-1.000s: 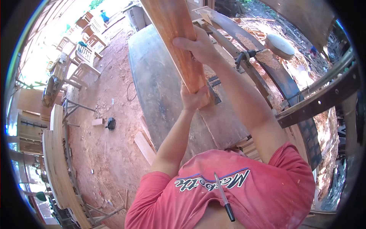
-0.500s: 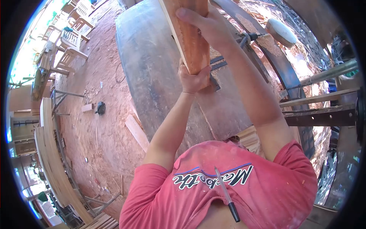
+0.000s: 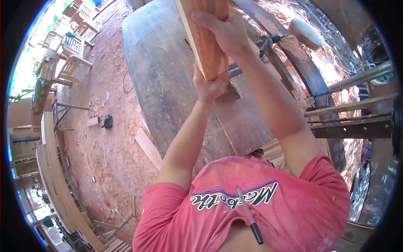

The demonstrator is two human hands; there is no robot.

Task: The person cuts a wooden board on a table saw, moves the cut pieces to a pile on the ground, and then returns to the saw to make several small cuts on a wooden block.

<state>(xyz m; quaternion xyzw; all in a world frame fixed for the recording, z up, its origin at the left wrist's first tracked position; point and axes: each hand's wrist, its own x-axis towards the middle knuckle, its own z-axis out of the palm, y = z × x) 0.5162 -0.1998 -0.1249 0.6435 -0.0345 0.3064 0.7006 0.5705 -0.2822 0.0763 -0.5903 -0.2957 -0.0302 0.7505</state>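
Note:
A thick wooden plank (image 3: 210, 46) stretches away over the metal worktable (image 3: 155, 80), its far end beyond the top edge of the view. My left hand (image 3: 211, 87) is closed around the plank's near end, with the palm side under it. Further along, my right hand (image 3: 228, 31) grips the plank's right side, its thumb lying across the upper face. Most of the fingers of both hands are hidden by the wood. Just right of my left hand, a dark slot (image 3: 234, 90) shows in the tabletop.
A clamp-like metal fitting (image 3: 268, 42) and a curved metal band (image 3: 312, 71) lie to the right. Stacked long boards (image 3: 58, 180) stand at left, with wooden chairs (image 3: 73, 59) behind. A loose board (image 3: 147, 147) leans by the table. A pen (image 3: 249, 214) hangs at my shirt.
The view has shifted slightly, so the floor and table appear a little further left. Both hands keep their hold on the plank, which is almost unmoved in view.

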